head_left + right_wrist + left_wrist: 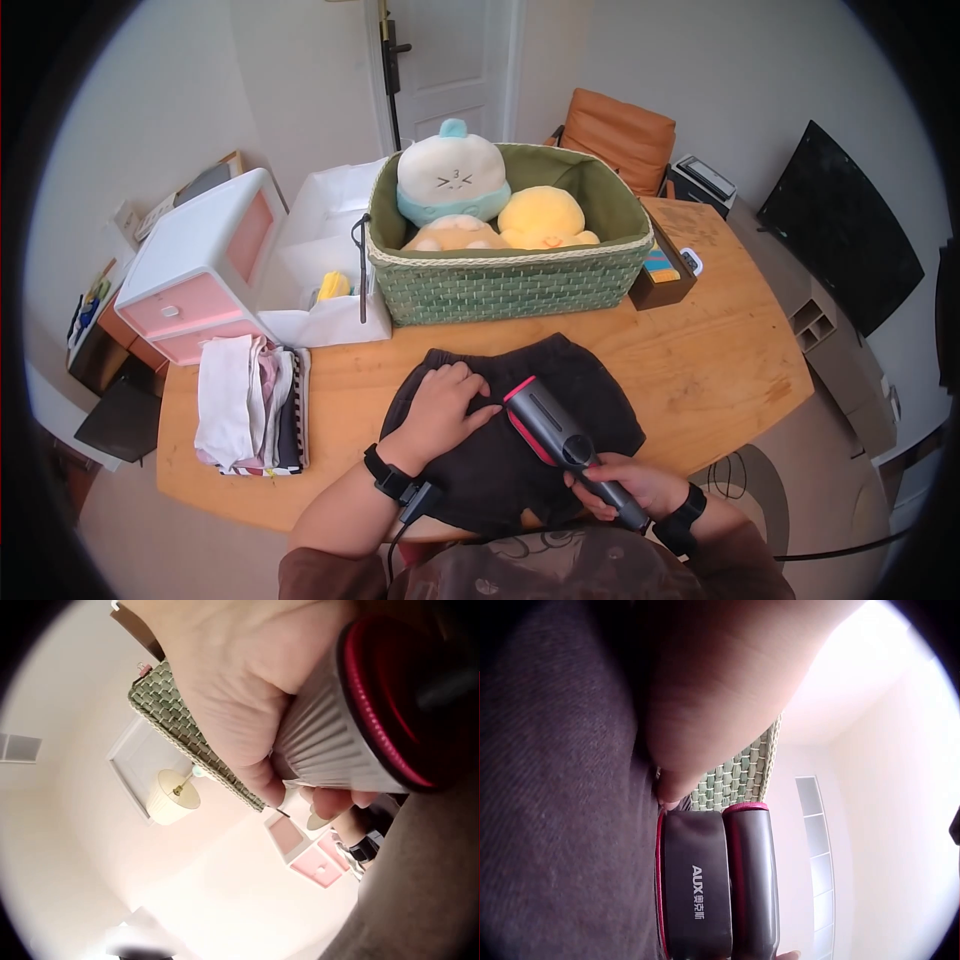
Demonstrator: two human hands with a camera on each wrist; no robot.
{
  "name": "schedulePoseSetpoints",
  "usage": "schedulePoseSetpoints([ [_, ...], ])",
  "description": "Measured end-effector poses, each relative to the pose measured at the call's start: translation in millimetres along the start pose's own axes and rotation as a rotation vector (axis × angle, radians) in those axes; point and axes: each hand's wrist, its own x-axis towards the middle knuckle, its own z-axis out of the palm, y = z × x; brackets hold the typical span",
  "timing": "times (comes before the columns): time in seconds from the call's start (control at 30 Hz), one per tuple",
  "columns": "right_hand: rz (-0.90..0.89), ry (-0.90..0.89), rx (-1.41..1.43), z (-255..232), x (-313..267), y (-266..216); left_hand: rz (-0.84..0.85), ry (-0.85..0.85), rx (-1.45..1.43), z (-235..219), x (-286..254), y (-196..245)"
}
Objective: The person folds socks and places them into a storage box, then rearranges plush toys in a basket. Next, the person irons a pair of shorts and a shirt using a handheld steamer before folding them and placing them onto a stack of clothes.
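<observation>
A pair of black shorts lies spread on the table in front of me. My left hand rests on the upper left part of the shorts, fingers loosely bent against the fabric. With my right hand I grip the handle of a grey and red handheld garment steamer. The head of the steamer is over the middle of the shorts, its tip close to my left thumb. In the left wrist view the steamer appears right at the dark cloth. The right wrist view shows fingers wrapped around its ribbed handle.
A green woven basket with plush toys stands behind the shorts. Left of it are a white open bin and a white-pink drawer unit. Folded clothes lie at the left; a brown box sits right of the basket.
</observation>
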Motion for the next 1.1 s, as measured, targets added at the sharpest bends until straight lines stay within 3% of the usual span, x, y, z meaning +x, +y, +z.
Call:
schedulePoseSetpoints([
  [0.3, -0.170, 0.300, -0.078, 2, -59, 8, -0.003, 0.007, -0.019, 1, -2, -2],
  [0.5, -0.196, 0.275, -0.035, -9, -81, 23, 0.003, 0.010, -0.023, 1, -2, -3],
  [0.77, -0.256, 0.388, 0.002, 13, -47, 2, -0.006, 0.016, -0.018, 0, -1, -2],
  [0.97, -0.341, 0.333, -0.097, 4, -6, -25, -0.007, 0.045, -0.030, 0, -2, -5],
  [1.1, -0.360, 0.319, -0.086, -7, 15, -42, -0.033, -0.024, -0.026, -6, -1, -5],
])
